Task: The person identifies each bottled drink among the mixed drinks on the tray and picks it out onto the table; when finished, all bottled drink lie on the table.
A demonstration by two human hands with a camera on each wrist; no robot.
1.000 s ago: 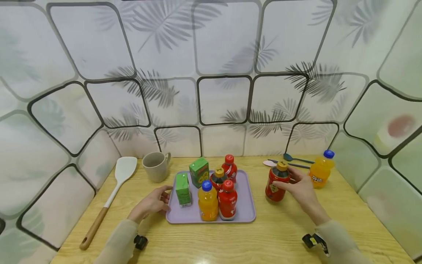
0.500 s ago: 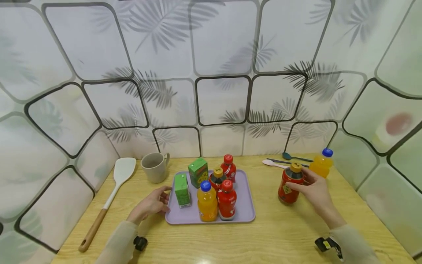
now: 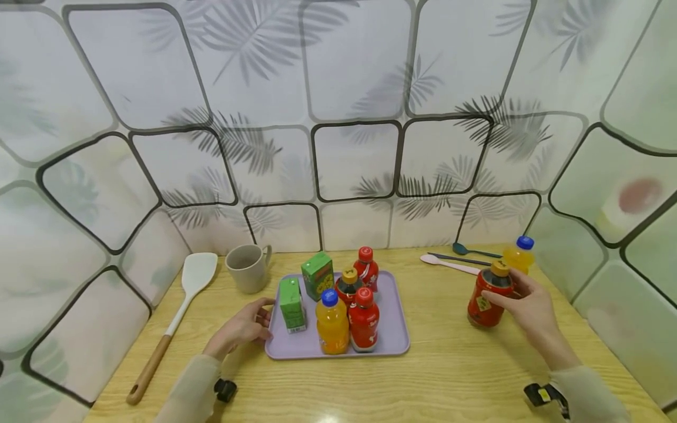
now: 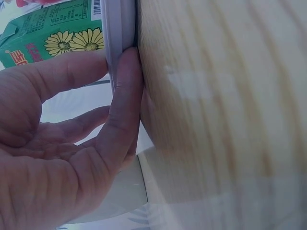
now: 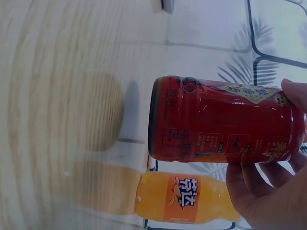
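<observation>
My right hand (image 3: pixel 531 308) grips a dark drink bottle (image 3: pixel 486 301) with a red label and yellow cap, right of the tray. In the right wrist view its base hangs off the tabletop, above its own reflection. At the lavender tray (image 3: pixel 394 317), my left hand (image 3: pixel 244 329) pinches the left rim; in the left wrist view one fingertip (image 4: pixel 128 64) lies under the edge. On the tray stand two green drink cartons (image 3: pixel 292 305), an orange soda bottle (image 3: pixel 332 326), two red bottles (image 3: pixel 365 323) and another yellow-capped bottle (image 3: pixel 350 284).
A second orange soda bottle (image 5: pixel 184 197) stands behind my right hand. Nearby lie a pink spoon (image 3: pixel 449 264), a dark thin utensil (image 3: pixel 457 258) and a teal spoon (image 3: pixel 476 252). Left of the tray are a grey mug (image 3: pixel 247 270) and a white spatula (image 3: pixel 185 299) with a wooden handle. Patterned walls enclose the table.
My right hand has carried the yellow-capped bottle rightward, away from the tray, so that it now overlaps the pink spoon's end in the head view. My left hand stays at the tray rim.
</observation>
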